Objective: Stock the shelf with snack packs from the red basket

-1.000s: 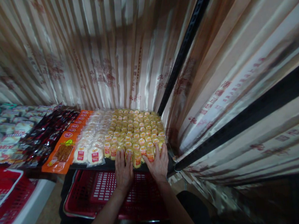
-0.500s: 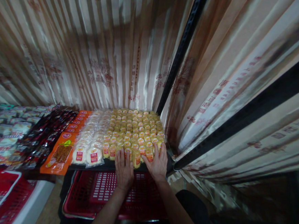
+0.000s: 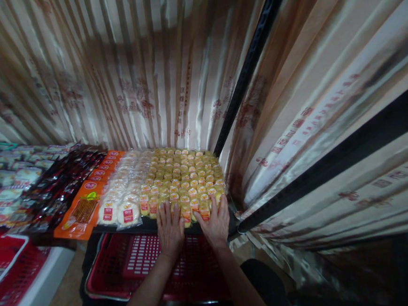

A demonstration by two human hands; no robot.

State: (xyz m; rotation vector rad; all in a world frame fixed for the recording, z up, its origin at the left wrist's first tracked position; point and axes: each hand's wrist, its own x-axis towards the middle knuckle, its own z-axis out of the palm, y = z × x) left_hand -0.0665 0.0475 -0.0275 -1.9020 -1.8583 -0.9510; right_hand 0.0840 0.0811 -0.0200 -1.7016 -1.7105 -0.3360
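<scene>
Rows of small yellow wrapped snack packs (image 3: 180,173) with red and white labels fill the right end of a dark shelf (image 3: 148,226). My left hand (image 3: 170,231) lies with its fingers stretched out against the front packs. At the right front corner of the same rows, my right hand (image 3: 214,223) rests with thumb and fingers apart, touching the packs. Neither hand grips anything that I can see. Some front packs are partly covered by my fingers. Round white packaged cakes (image 3: 128,212) stand in rows just left of the yellow ones.
Left along the shelf lie orange snack bags (image 3: 83,210), dark shiny packets (image 3: 60,188) and white packets (image 3: 9,187). A red basket (image 3: 109,269) sits below my hands, and another red basket (image 3: 9,277) is at the far left. Printed curtains (image 3: 142,82) and a black post (image 3: 247,69) stand behind.
My left hand has shifted slightly to the right along the front packs. My right hand stays almost in place, and the rows look nearly the same.
</scene>
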